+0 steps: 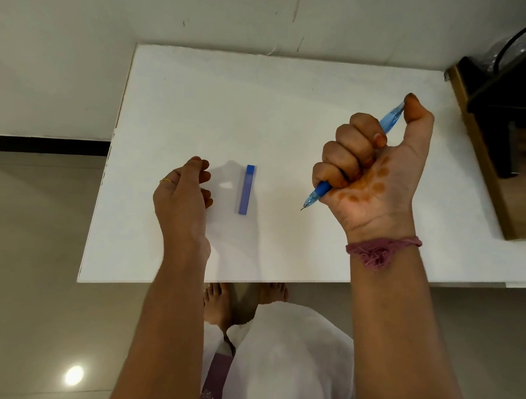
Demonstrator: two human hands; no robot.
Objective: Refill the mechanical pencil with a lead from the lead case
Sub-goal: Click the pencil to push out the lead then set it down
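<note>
White tabletop point(294, 107) fills the middle of the frame, set against a pale scuffed wall along the top, with glossy beige floor tiles around it and a wooden shelf holding dark objects point(514, 109) at the upper right edge.

We hold the mechanical pencil point(320, 193) in our right hand point(374, 164), right of centre. The fingers are curled into a fist clamped around its blue barrel, palm turned toward the camera. The pencil runs diagonally through the fist: its fine metal tip points down and to the left, raised above the table as far as we can tell, and its translucent blue top end comes out at the upper right, where our thumb presses on it. A reddish thread bracelet point(380, 251) circles that wrist, and orange dots mark the palm.

We see the lead case point(246, 189), a slim blue rectangular box, lying flat on the tabletop at the centre of the frame, its long side running up and down the picture. It sits between our two hands and neither touches it.

Our left hand point(183, 193) hovers just left of the case, fingers loosely curled toward it and holding nothing. A gold ring point(165, 180) shows on one finger.

At the bottom of the frame we see our white garment and bare feet below the table's near edge.
</note>
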